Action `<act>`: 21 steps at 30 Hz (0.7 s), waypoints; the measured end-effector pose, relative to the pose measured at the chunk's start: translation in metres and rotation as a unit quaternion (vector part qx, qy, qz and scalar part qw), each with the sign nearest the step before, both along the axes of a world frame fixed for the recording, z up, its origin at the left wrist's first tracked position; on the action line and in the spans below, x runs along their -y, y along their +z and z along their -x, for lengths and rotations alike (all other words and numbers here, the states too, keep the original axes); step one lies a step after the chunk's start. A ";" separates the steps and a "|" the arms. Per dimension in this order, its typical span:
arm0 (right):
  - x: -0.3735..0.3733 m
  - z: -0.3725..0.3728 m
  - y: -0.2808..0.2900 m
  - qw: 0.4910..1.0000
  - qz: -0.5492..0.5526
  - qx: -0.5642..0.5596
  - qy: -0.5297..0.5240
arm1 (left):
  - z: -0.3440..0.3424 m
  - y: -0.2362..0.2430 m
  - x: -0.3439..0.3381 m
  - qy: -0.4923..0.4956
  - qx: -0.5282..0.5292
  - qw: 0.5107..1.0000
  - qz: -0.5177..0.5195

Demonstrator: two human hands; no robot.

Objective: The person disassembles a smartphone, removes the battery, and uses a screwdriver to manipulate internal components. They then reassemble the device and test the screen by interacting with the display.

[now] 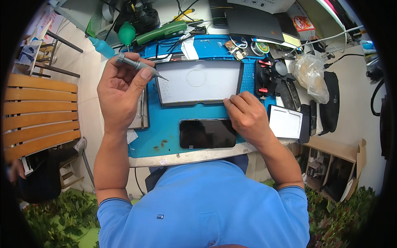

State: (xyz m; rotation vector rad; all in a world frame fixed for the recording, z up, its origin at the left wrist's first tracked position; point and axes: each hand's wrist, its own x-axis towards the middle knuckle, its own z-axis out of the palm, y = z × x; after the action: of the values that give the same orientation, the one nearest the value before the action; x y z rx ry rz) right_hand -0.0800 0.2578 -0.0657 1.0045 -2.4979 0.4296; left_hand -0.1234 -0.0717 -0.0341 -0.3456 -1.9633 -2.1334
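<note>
My left hand [123,89] is closed around a slim grey precision screwdriver [138,65], held at a slant with its thin tip over the left side of a shallow tray [182,104]. The tray has a black rim and a white inside with a drawn circle and handwriting. At the tray's near right corner, my right hand [248,115] is closed with its fingertips on the rim. A smartphone [207,133] with a dark screen lies in front of the tray, just left of my right hand.
A blue work mat [165,124] covers the bench. Right of the tray stand a black-and-red clamp holder [264,78], a small white-lined box [285,122] and a plastic bag [310,76]. Behind it lie a green-handled tool [161,33], a solder reel [260,48] and a closed laptop [254,22].
</note>
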 end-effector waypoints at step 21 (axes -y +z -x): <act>0.006 0.005 0.027 0.993 0.029 0.104 -0.041 | 0.001 0.009 -0.004 -0.004 0.081 0.997 -0.013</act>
State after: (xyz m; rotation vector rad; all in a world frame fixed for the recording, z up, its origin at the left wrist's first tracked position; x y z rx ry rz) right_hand -0.0847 0.2520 -0.0391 0.8706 -2.6827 0.6062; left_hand -0.1248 -0.0676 -0.0251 -0.1829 -2.0203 -2.2531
